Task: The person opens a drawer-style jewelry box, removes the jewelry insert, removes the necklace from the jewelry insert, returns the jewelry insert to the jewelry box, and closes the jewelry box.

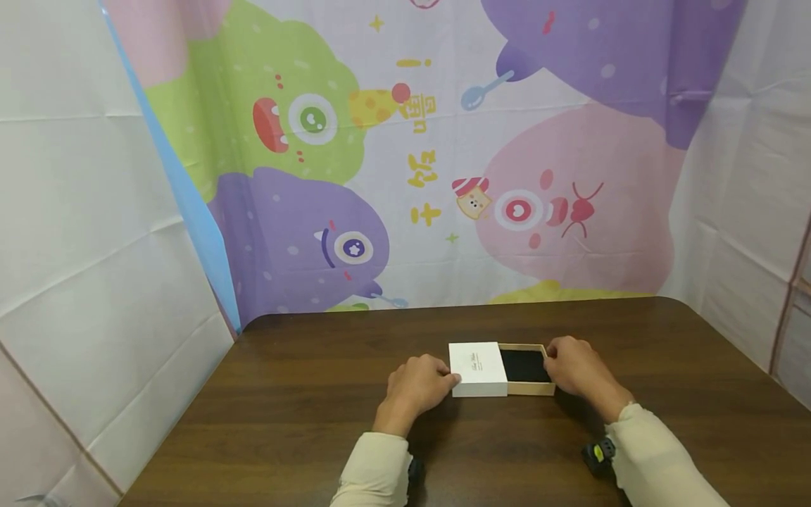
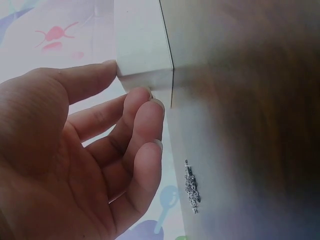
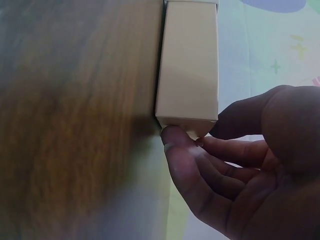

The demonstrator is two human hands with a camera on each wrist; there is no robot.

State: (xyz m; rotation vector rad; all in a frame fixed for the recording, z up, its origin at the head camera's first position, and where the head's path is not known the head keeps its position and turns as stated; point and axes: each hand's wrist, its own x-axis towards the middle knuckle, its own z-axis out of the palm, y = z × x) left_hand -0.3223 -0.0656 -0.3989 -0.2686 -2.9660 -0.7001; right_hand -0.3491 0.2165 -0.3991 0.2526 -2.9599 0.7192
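A white slide box sleeve [image 1: 476,359] with small dark print on top lies on the table, its beige inner drawer [image 1: 531,389] pulled partway out to the right. Black lining [image 1: 526,365] shows inside the drawer. At the sleeve's left end, my left hand [image 1: 418,384] grips it, thumb at the near corner and fingers curled against the end, as the left wrist view shows. My right hand [image 1: 578,366] pinches the drawer's right end; in the right wrist view its fingertips [image 3: 175,135] sit at the bottom of the end wall, with the thumb along the upper edge.
The dark wooden table [image 1: 285,422] spreads around the box. Behind it hangs a cloth [image 1: 431,267] printed with cartoon monsters, and pale cloth [image 1: 95,211] covers the sides. A black wrist device [image 1: 598,454] sits by the right sleeve cuff.
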